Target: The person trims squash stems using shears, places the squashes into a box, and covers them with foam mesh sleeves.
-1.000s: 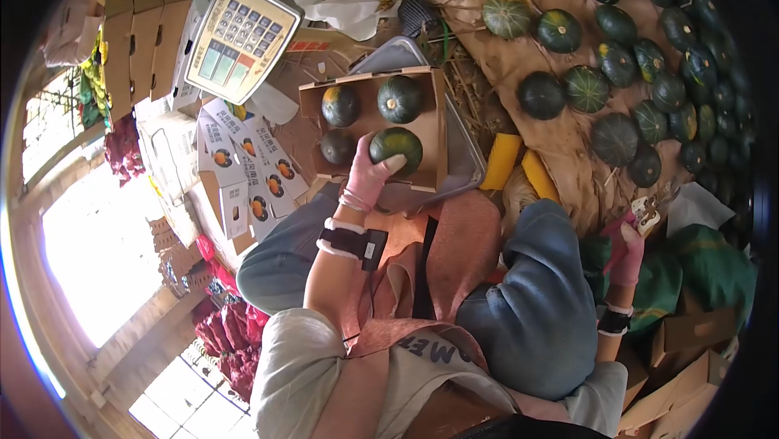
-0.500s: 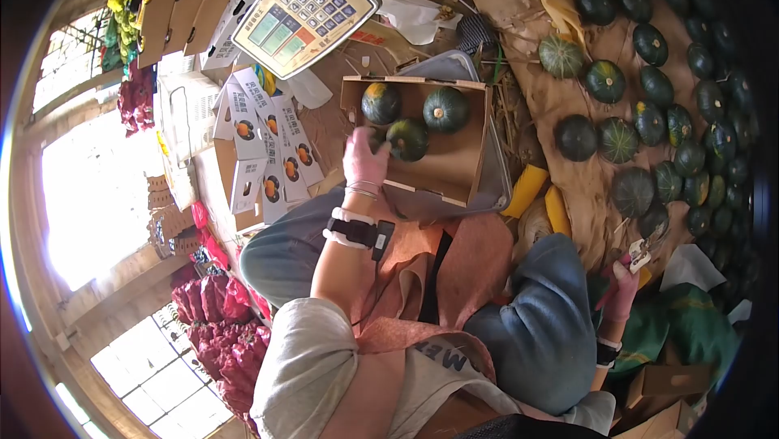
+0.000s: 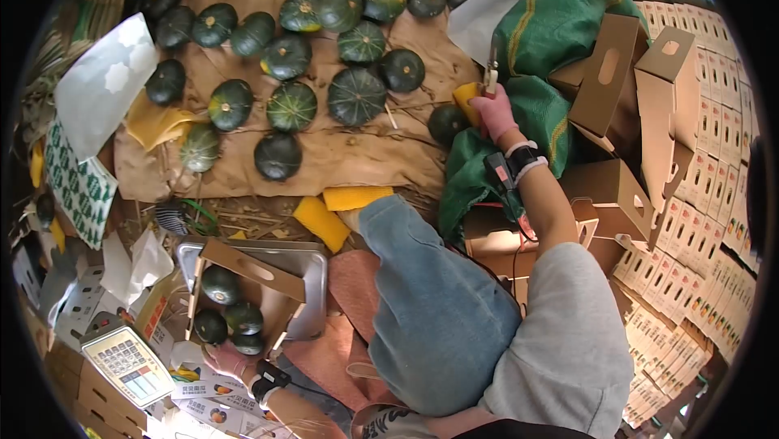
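My left hand (image 3: 227, 361), in a pink glove, is at the near edge of an open cardboard box (image 3: 268, 271). Its fingers curve against a dark green pumpkin (image 3: 248, 344), partly hidden. Beside that one in the box lie more small pumpkins (image 3: 221, 285), bunched at the left end. The box sits on a grey plastic tray (image 3: 317, 297). Up and to the right, my right hand (image 3: 495, 116), also in a pink glove, grips pruning shears (image 3: 490, 80) with the blades pointing away. Just left of it are a yellow cloth (image 3: 466, 100) and a pumpkin (image 3: 448, 124).
Many pumpkins (image 3: 357, 96) lie on brown paper (image 3: 341, 159) ahead. A digital scale (image 3: 128, 364) stands at lower left, by printed cartons (image 3: 213, 394). Green sacks (image 3: 535, 29) and folded boxes (image 3: 608, 74) are on the right. Stacked cartons (image 3: 706, 212) line the far right.
The view has turned to the right, so the box now appears at lower left. My left hand stays at the box; my right hand still holds the shears, now near the green sack.
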The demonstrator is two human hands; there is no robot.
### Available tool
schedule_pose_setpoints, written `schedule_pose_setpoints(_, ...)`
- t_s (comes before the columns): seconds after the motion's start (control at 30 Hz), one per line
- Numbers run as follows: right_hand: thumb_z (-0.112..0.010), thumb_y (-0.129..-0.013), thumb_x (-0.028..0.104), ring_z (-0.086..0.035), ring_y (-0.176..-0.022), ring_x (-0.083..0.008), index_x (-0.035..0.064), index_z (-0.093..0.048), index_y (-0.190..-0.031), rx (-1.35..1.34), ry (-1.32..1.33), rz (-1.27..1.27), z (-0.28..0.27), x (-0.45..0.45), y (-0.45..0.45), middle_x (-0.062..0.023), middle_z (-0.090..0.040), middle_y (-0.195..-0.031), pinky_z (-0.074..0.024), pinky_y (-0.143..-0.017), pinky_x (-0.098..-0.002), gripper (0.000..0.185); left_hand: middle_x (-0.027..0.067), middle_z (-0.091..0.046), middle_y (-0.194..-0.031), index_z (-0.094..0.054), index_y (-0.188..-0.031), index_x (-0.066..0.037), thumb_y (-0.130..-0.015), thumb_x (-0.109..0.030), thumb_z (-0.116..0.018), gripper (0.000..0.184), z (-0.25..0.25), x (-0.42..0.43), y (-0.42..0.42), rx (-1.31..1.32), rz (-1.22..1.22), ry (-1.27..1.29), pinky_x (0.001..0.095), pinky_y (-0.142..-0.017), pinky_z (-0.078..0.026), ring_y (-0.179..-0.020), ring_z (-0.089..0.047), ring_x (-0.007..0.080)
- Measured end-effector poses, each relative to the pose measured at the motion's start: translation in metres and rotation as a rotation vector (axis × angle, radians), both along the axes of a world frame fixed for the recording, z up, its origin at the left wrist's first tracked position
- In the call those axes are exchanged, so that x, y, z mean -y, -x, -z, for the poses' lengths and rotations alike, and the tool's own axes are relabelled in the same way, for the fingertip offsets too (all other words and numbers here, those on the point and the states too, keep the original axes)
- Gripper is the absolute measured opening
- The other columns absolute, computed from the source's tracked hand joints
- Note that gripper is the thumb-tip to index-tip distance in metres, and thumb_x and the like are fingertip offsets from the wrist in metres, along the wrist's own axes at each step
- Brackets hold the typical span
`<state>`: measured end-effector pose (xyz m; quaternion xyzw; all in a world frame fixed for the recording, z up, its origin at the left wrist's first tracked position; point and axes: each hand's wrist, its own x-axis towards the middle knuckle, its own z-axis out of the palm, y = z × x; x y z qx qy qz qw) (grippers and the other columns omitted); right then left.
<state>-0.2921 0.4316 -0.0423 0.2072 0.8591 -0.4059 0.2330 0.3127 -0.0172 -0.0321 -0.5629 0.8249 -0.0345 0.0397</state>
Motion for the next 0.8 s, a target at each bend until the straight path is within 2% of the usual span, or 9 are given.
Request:
schedule_pose_setpoints(0.07, -0.062, -0.070, 0.016, -0.059, -0.079, -0.0249, 0.0028, -0.049, -0.094, 0.062, -0.105, -0.008, 0.002, -0.039, -0.005, -0.0086, -0.057, -0.083, -0.0471, -0.069, -0.0351, 0.031, 0.0163, -0.054, -0.115, -0.041, -0.129, -0.006, -0.081, -0.005, -0.060, 0.052, -0.028, -0.010, 0.019, -0.996, -0.732, -0.423, 0.0365, -0.088, -0.048, -0.102, -0.054, 0.0280)
schedule_pose_setpoints(0.3, -0.061, -0.069, 0.015, -0.058, -0.084, -0.0350, 0.0025, -0.050, -0.094, -0.153, -0.439, -0.229, 0.000, -0.064, -0.041, -0.0174, -0.059, -0.092, -0.0466, -0.076, -0.0404, 0.030, 0.0196, -0.046, -0.126, -0.038, -0.130, 0.001, -0.083, -0.009, -0.060, 0.052, -0.061, -0.036, 0.094, -0.451, -0.197, 0.130, 0.0405, -0.097, -0.041, -0.114, -0.049, 0.0315)
schedule_pose_setpoints(0.37, -0.061, -0.069, 0.014, -0.056, -0.085, -0.0394, 0.0033, -0.051, -0.093, -0.387, -0.517, -0.462, -0.008, -0.031, -0.037, -0.0200, -0.057, -0.091, -0.0458, -0.075, -0.0433, 0.029, 0.0195, -0.055, -0.108, -0.052, -0.117, 0.003, -0.076, -0.010, -0.065, 0.045, -0.083, -0.062, 0.146, -0.213, 0.024, 0.334, 0.0405, -0.088, -0.044, -0.097, -0.054, 0.0339)
schedule_pose_setpoints(0.43, -0.062, -0.069, 0.015, -0.054, -0.085, -0.0407, 0.0044, -0.052, -0.091, -0.441, -0.398, -0.786, -0.006, -0.005, -0.027, -0.0203, -0.055, -0.087, -0.0443, -0.073, -0.0473, 0.026, 0.0137, -0.061, -0.094, -0.057, -0.112, -0.005, -0.077, -0.013, -0.065, 0.037, -0.101, -0.091, 0.179, -0.043, -0.111, 0.081, 0.0376, -0.072, -0.050, -0.078, -0.060, 0.0327)
schedule_pose_setpoints(0.53, -0.066, -0.067, 0.018, -0.051, -0.088, -0.0405, 0.0022, -0.055, -0.102, -0.350, -0.216, -1.137, 0.046, -0.013, -0.010, -0.0198, -0.056, -0.091, -0.0414, -0.078, -0.0465, 0.040, 0.0131, -0.061, -0.089, -0.062, -0.096, -0.007, -0.070, -0.012, -0.067, 0.027, -0.135, -0.130, 0.222, -0.305, 0.283, -0.044, 0.0385, -0.070, -0.048, -0.081, -0.058, 0.0304)
schedule_pose_setpoints(0.57, -0.065, -0.069, 0.014, -0.051, -0.075, -0.0370, -0.0012, -0.052, -0.091, -0.315, -0.222, -1.125, 0.071, -0.018, -0.002, -0.0206, -0.053, -0.084, -0.0427, -0.067, -0.0444, 0.029, 0.0119, -0.061, -0.088, -0.061, -0.093, -0.008, -0.067, -0.009, -0.068, 0.027, -0.123, -0.120, 0.220, -0.512, 0.368, -0.178, 0.0392, -0.074, -0.048, -0.083, -0.058, 0.0310)
schedule_pose_setpoints(0.6, -0.068, -0.063, 0.019, -0.053, -0.086, -0.0395, -0.0003, -0.052, -0.101, -0.116, -0.197, -1.077, 0.054, -0.001, -0.003, -0.0209, -0.055, -0.092, -0.0432, -0.077, -0.0443, 0.046, 0.0112, -0.060, -0.089, -0.060, -0.092, -0.007, -0.067, -0.008, -0.069, 0.026, -0.118, -0.126, 0.215, -0.682, 0.408, -0.224, 0.0392, -0.074, -0.048, -0.086, -0.058, 0.0310)
schedule_pose_setpoints(0.73, -0.066, -0.062, 0.013, -0.053, -0.086, -0.0238, -0.0007, -0.049, -0.106, -0.058, 0.052, -1.035, 0.063, -0.014, 0.011, -0.0114, -0.058, -0.096, -0.0443, -0.080, -0.0349, 0.049, 0.0117, -0.056, -0.094, -0.055, -0.110, -0.006, -0.073, -0.010, -0.067, 0.040, -0.118, -0.146, 0.230, -0.918, 0.204, -0.317, 0.0384, -0.073, -0.048, -0.085, -0.056, 0.0312)
schedule_pose_setpoints(0.8, -0.069, -0.059, 0.017, -0.054, -0.084, -0.0281, -0.0012, -0.049, -0.103, -0.164, -0.077, -1.132, 0.069, -0.004, 0.006, -0.0144, -0.057, -0.093, -0.0446, -0.078, -0.0374, 0.052, 0.0118, -0.055, -0.092, -0.056, -0.108, -0.006, -0.072, -0.009, -0.067, 0.038, -0.114, -0.159, 0.243, -0.997, 0.235, -0.359, 0.0389, -0.074, -0.048, -0.085, -0.056, 0.0315)
